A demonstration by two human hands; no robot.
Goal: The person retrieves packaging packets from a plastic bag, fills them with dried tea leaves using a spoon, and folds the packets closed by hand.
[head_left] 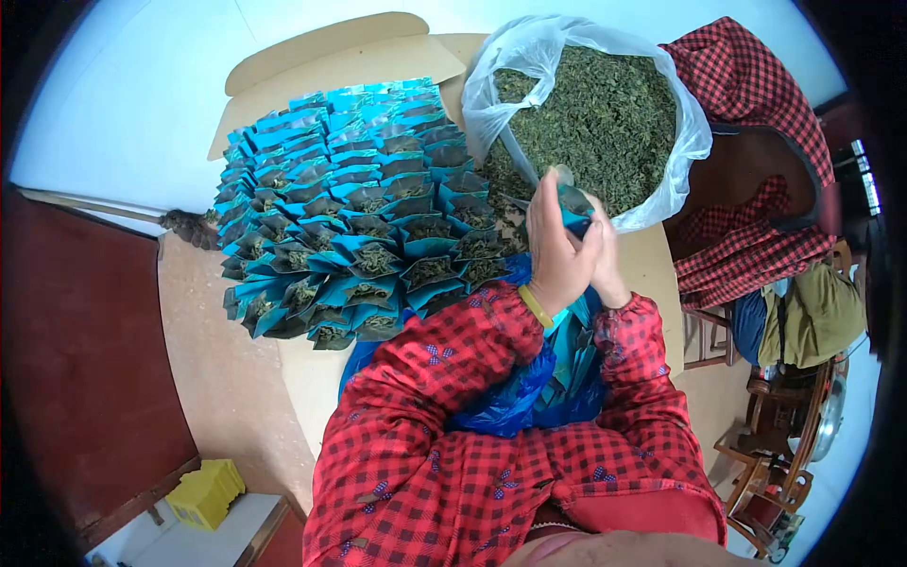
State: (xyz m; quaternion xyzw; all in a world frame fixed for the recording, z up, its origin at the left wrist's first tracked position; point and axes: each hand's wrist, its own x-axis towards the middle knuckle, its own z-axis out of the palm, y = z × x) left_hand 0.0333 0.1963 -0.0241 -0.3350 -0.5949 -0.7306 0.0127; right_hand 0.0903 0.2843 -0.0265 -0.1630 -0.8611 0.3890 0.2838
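Note:
Between my two hands, at the near edge of a clear plastic bag (694, 142) of dried green leaves (605, 123), is a small blue pouch (574, 210). My left hand (551, 236) presses on its left side, with the thumb and fingers pointing up. From the right, my right hand (607, 253) closes around it, partly hidden behind the left. What the pouch holds cannot be seen. Left of my hands stand many blue pouches (368, 203) in tight rows, open at the top, with leaves showing in the nearer ones. Below my wrists, more flat blue pouches (567, 354) lie in a blue plastic bag (505, 397).
Cardboard (331, 57) lies under the pouches and the leaf bag. At the right is a chair with red checked cloth (746, 76) over it, and an olive bag (817, 317) beyond. A yellow box (206, 493) sits at the lower left.

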